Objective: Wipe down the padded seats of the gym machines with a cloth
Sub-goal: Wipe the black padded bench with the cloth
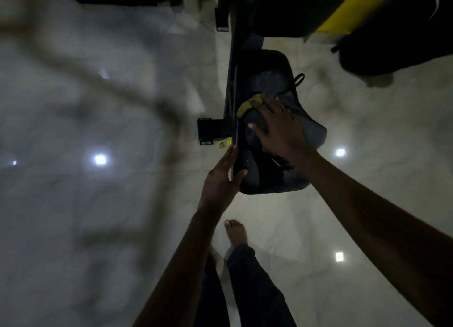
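1. The step in hand looked like the wiping itself: the right hand [277, 128] lay flat, fingers spread, pressing a grey cloth with a yellow edge [247, 106] onto the dark padded seat of a gym machine [267, 177].
2. That hand gripped nothing; it was open and bore down on the cloth, which sat on the middle of the seat, its yellow edge showing just beyond the fingertips.
3. The left hand [224, 177] clasped the seat's near left edge, thumb on top and fingers down the side, partly closed around the rim, seemingly steadying the pad.
4. The seat stood beside a black upright frame bar [232, 57] over a pale glossy tiled floor [122, 204]; a bare foot [236, 232] stood just below it.
5. The near end of the pad glistened, perhaps damp, so the next move probably called for dragging the cloth across the far end, keeping flat pressure.
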Motion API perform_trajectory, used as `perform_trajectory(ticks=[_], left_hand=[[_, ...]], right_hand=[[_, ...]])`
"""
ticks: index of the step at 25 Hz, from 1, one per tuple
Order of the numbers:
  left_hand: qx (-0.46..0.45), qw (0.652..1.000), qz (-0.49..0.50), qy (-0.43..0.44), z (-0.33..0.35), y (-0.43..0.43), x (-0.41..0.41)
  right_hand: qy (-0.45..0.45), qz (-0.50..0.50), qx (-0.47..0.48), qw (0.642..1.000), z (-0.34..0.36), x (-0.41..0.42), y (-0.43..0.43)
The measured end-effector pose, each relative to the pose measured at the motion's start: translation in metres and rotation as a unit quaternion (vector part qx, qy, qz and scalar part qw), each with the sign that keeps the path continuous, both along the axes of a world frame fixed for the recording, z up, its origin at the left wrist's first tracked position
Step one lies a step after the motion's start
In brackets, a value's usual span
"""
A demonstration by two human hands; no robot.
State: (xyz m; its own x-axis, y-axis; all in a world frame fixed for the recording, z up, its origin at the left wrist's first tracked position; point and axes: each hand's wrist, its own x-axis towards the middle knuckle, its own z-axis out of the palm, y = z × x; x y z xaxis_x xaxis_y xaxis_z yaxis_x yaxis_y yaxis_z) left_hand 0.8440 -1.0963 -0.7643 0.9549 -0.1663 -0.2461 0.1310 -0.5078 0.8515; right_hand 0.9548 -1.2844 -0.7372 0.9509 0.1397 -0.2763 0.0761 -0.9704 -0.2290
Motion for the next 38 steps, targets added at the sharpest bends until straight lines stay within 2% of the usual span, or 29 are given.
perform_trajectory(ticks=[3, 7, 11, 15, 18, 22, 24, 27, 32, 35, 38], left_hand=[[-0.027, 0.999, 0.026, 0.009, -0.003, -0.002, -0.010], [-0.051, 0.996, 0.074, 0.021, -0.004, -0.011, -0.027], [-0.075, 0.987, 0.127, 0.068, -0.005, -0.015, -0.045], [-0.101, 0.976, 0.154, 0.113, -0.006, -0.018, -0.061], [-0.127, 0.971, 0.165, 0.120, -0.009, -0.014, -0.061], [-0.241, 0.935, 0.179, 0.187, -0.023, -0.002, -0.059], [-0.252, 0.934, 0.170, 0.188, -0.028, 0.003, -0.056], [-0.257, 0.934, 0.156, 0.190, -0.027, 0.006, -0.054], [-0.251, 0.935, 0.161, 0.192, -0.011, 0.008, -0.048], [-0.209, 0.942, 0.172, 0.198, -0.010, 0.008, -0.042], [-0.173, 0.957, 0.158, 0.174, -0.010, 0.006, -0.042]], right_hand=[[-0.008, 0.055, 0.018, 0.998, 0.001, -0.024, -0.008], [-0.019, 0.071, -0.010, 0.997, 0.000, 0.021, 0.014], [-0.035, 0.151, -0.139, 0.978, -0.002, 0.074, 0.063], [-0.034, 0.157, -0.215, 0.963, 0.006, 0.097, 0.084], [-0.042, 0.204, -0.184, 0.961, 0.006, 0.063, 0.077], [-0.030, 0.285, -0.126, 0.950, 0.001, 0.016, 0.054], [-0.050, 0.260, -0.116, 0.957, -0.001, 0.038, 0.057], [-0.102, 0.146, -0.088, 0.980, -0.007, 0.063, 0.060], [-0.115, -0.052, -0.019, 0.992, -0.008, -0.024, 0.033], [-0.097, -0.028, -0.021, 0.995, -0.012, -0.053, 0.016], [-0.116, -0.014, -0.022, 0.993, -0.019, -0.006, 0.011]])
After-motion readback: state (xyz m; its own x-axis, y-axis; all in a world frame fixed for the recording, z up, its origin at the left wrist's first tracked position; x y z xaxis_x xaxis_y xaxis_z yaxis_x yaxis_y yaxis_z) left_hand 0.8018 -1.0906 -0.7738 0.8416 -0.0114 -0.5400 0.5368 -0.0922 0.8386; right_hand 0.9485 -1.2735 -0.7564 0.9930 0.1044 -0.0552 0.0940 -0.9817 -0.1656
